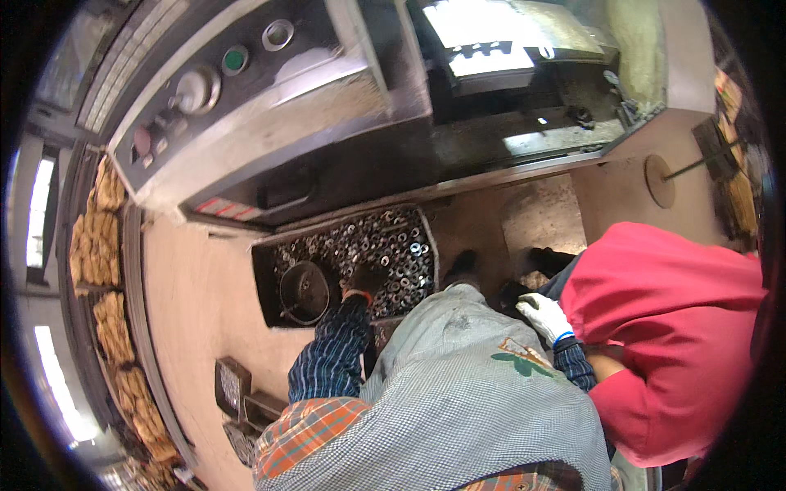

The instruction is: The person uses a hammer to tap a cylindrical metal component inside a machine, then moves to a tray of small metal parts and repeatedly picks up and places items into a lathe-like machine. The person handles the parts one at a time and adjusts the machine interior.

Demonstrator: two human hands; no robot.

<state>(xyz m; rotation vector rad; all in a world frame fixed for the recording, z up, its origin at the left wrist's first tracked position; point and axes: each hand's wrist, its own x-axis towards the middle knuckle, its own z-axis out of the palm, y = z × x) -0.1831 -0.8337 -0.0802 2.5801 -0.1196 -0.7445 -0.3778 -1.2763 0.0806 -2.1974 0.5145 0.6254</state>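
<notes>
My left hand (368,279), in a dark glove with an orange cuff, reaches down into a wide dark metal bin (260,288). Many small ring-shaped metal parts (401,260), like nuts or collars, fill the bin. The glove is dark against them, so its fingers and anything in them cannot be made out. Just left of this hand, a round dark bucket (304,288) with a wire handle sits among the parts. A striped navy sleeve (332,348) covers my left forearm. My right hand does not show; my checked grey apron (458,385) fills the lower middle.
A co-worker in red (663,327) is close on my right, with a white-gloved hand (544,316) beside my apron. Ahead stands a large machine with a knob-and-button panel (237,61). Small metal boxes (232,387) stand at lower left; stacked tan bundles (98,245) line the far left.
</notes>
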